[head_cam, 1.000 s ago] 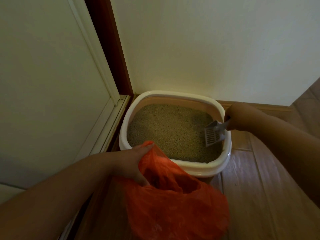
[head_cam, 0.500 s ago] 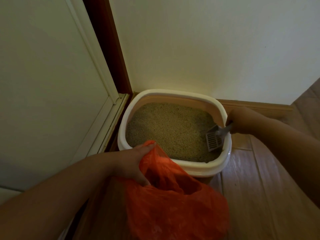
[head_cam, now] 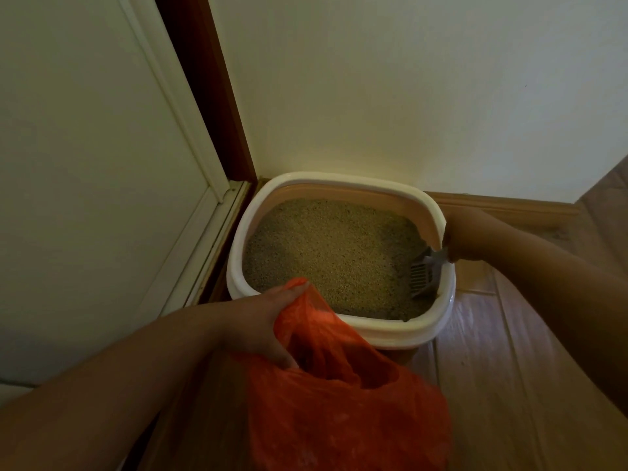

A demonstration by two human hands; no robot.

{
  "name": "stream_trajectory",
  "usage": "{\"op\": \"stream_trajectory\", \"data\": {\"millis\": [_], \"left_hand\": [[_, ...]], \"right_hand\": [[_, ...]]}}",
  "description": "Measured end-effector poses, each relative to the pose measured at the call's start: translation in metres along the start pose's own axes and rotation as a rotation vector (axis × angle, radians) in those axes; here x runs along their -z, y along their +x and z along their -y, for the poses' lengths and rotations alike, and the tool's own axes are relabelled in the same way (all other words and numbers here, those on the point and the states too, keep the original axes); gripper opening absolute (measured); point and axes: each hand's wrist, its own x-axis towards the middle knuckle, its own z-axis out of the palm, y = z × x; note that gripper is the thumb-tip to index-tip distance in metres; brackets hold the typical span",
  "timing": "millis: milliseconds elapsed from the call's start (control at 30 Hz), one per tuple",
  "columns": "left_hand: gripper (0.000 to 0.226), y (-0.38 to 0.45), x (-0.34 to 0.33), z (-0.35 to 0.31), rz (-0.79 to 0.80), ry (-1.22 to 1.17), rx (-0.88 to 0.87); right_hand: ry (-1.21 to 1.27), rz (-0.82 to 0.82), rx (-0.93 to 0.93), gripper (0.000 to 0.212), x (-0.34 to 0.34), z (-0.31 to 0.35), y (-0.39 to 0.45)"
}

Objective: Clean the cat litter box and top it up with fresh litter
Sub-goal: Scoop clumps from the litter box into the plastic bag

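A cream litter box (head_cam: pixel 339 329) sits on the wooden floor (head_cam: pixel 509 385) in the middle of the frame, pushed into the corner where a pale wall (head_cam: pixel 390 90) meets a white door (head_cam: pixel 85 164). Beige litter (head_cam: pixel 326 253) fills it in a fairly even layer. At the box's right edge the right hand (head_cam: pixel 465 237) curls round the handle of a grey slotted scoop (head_cam: pixel 423 275), whose blade tilts down into the litter beside the inner wall. In the lower centre the left hand (head_cam: pixel 261 326) pinches the rim of an orange plastic bag (head_cam: pixel 339 402), thumb and fingers holding its mouth agape just in front of the box's near rim.
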Motion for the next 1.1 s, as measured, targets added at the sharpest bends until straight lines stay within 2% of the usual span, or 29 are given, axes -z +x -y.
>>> {"op": "stream_trajectory", "data": {"millis": [133,300,600,800,1100], "left_hand": [[0.136,0.001,-0.002,0.004,0.003,-0.012,0.006],[0.136,0.0,-0.003,0.009,0.014,-0.041,0.014],[0.135,0.003,-0.003,0.012,0.009,-0.037,0.013],[0.135,0.001,-0.004,0.009,-0.002,-0.023,0.008],[0.136,-0.007,-0.001,0.007,-0.022,-0.013,0.026]], "right_hand": [[0.161,0.044,0.015,0.04,-0.015,-0.013,0.0],[0.276,0.037,0.056,0.03,-0.024,-0.008,-0.005],[0.424,-0.006,0.088,0.031,-0.042,0.021,-0.011],[0.601,-0.058,0.06,0.022,-0.06,0.043,-0.015],[1.152,0.018,0.019,0.029,-0.05,0.016,-0.021]]}}
